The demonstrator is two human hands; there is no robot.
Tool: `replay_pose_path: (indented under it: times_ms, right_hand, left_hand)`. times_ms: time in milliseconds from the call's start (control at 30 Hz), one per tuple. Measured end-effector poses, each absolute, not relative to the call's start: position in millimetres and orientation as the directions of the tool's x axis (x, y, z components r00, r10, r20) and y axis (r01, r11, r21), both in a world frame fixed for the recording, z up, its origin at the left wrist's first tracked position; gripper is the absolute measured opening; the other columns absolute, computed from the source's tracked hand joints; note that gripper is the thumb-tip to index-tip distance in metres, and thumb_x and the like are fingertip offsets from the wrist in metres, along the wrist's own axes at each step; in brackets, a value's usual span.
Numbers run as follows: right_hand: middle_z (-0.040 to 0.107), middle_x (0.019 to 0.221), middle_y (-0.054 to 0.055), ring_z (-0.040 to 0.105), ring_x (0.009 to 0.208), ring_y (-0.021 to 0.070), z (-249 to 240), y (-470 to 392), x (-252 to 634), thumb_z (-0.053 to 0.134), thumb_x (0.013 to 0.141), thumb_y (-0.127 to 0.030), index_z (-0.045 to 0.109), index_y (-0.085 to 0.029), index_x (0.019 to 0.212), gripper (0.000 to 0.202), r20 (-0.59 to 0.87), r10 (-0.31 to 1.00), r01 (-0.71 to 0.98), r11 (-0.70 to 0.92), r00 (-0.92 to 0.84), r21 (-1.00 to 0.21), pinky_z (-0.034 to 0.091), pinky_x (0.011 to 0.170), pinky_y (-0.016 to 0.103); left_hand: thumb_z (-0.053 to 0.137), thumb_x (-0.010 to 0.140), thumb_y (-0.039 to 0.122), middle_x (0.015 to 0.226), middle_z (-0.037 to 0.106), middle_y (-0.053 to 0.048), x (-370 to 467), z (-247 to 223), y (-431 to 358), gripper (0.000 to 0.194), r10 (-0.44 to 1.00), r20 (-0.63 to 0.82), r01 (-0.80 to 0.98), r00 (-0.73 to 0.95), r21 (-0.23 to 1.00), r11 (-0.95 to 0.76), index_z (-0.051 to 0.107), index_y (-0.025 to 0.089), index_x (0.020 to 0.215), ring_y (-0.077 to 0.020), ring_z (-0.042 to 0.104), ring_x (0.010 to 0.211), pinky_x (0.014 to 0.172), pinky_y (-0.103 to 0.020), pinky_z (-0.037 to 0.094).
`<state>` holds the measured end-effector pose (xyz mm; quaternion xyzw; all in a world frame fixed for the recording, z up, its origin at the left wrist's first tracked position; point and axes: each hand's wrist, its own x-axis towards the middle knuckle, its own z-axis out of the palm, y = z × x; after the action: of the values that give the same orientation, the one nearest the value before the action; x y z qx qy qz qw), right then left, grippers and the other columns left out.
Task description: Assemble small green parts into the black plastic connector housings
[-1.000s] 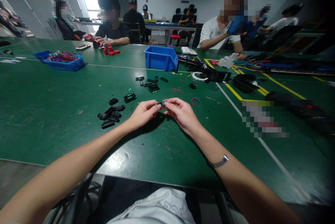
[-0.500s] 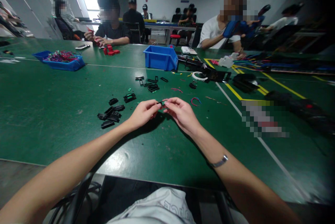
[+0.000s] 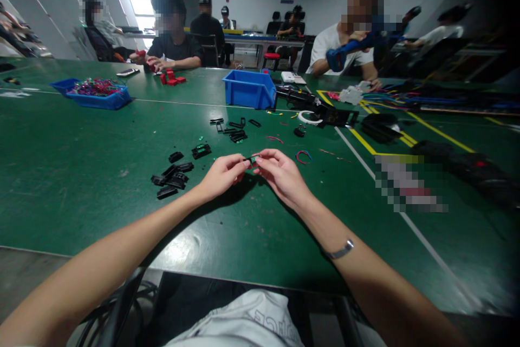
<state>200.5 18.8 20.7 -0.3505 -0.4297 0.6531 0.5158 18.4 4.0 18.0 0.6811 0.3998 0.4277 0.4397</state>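
Observation:
Between my fingertips, just above the green table, is a small black plastic part with a bit of green [image 3: 252, 159]; its exact kind is too small to make out. My left hand [image 3: 224, 175] pinches its left end, and my right hand [image 3: 282, 175] pinches the right end. Fingers hide most of it. Left of my left hand lies a pile of black plastic housings [image 3: 173, 178]. A black housing with green inside [image 3: 201, 151] sits just beyond that hand. Farther back are several thin black frames [image 3: 235, 133].
A blue bin [image 3: 248, 90] stands at the back middle, and a blue tray of coloured wires [image 3: 95, 92] at the left. Loose wires [image 3: 304, 157] lie right of my hands. Across the table, one person handles red parts [image 3: 173, 78]; another holds a blue tool [image 3: 337, 59].
My hands stay almost where they were, still pinching the small part. Across the table, the person at right has lowered the blue tool and shifted it left.

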Motion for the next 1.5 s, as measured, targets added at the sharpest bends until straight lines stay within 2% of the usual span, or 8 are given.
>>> replay_pose_path:
  times_ms: [200,633,933,1100,1367,1500]
  right_hand:
    - [0.07,0.1,0.002,0.068,0.073,0.0109,23.0,17.4,201.3,0.09,0.066,-0.024,0.065,-0.02,0.108,0.049,-0.034,0.972,-0.39,-0.126,-0.234,-0.912,0.056,0.069,0.024]
    - [0.065,0.099,0.002,0.067,0.084,0.0134,20.1,16.2,198.1,0.09,0.066,-0.026,0.069,-0.02,0.105,0.044,0.016,0.968,-0.327,-0.069,-0.25,-0.942,0.058,0.075,0.026]
    - [0.065,0.1,0.003,0.065,0.08,0.0133,18.7,15.5,197.2,0.089,0.067,-0.029,0.07,-0.019,0.104,0.042,0.037,0.969,-0.275,-0.033,-0.246,-0.961,0.059,0.077,0.029]
    - [0.066,0.101,0.003,0.067,0.077,0.0125,17.7,14.9,196.5,0.088,0.069,-0.03,0.071,-0.019,0.104,0.041,0.039,0.969,-0.246,-0.023,-0.244,-0.969,0.058,0.077,0.029]
    - [0.069,0.093,0.001,0.07,0.075,0.0132,15.2,15.8,197.6,0.088,0.071,-0.032,0.072,-0.02,0.101,0.036,0.039,0.964,-0.237,-0.025,-0.262,-0.971,0.057,0.077,0.028]
    - [0.071,0.093,0.002,0.07,0.075,0.0132,14.4,16.6,198.0,0.088,0.071,-0.032,0.071,-0.019,0.1,0.036,0.037,0.963,-0.228,-0.026,-0.266,-0.973,0.056,0.076,0.028]
  left_hand:
    - [0.052,0.098,0.041,0.06,0.05,0.003,18.0,17.1,4.0,0.035,0.919,0.235,0.169,0.318,0.939,-0.299,0.055,0.015,0.075,-0.0099,0.045,0.056,0.057,-0.023,0.035]
    - [0.049,0.099,0.053,0.06,0.049,0.003,17.8,19.2,3.4,0.047,0.932,0.253,0.236,0.258,0.919,-0.315,0.054,0.016,0.07,-0.0104,0.045,0.057,0.058,-0.024,0.034]
    - [0.05,0.099,0.051,0.061,0.05,0.003,17.9,18.7,3.0,0.044,0.936,0.274,0.289,0.219,0.898,-0.331,0.057,0.015,0.073,-0.0106,0.046,0.058,0.058,-0.023,0.034]
    - [0.053,0.097,0.049,0.064,0.055,0.002,18.8,19.1,2.3,0.037,0.941,0.282,0.257,0.188,0.91,-0.324,0.064,0.014,0.089,-0.0105,0.047,0.058,0.059,-0.022,0.037]
    - [0.056,0.096,0.044,0.069,0.061,0.001,18.3,15.7,5.3,0.034,0.939,0.296,0.208,0.177,0.921,-0.33,0.067,0.014,0.108,-0.0107,0.054,0.06,0.061,-0.023,0.043]
    - [0.056,0.096,0.042,0.067,0.06,0.001,17.6,15.9,6.3,0.032,0.936,0.294,0.197,0.194,0.923,-0.331,0.068,0.013,0.105,-0.011,0.054,0.06,0.062,-0.022,0.043]
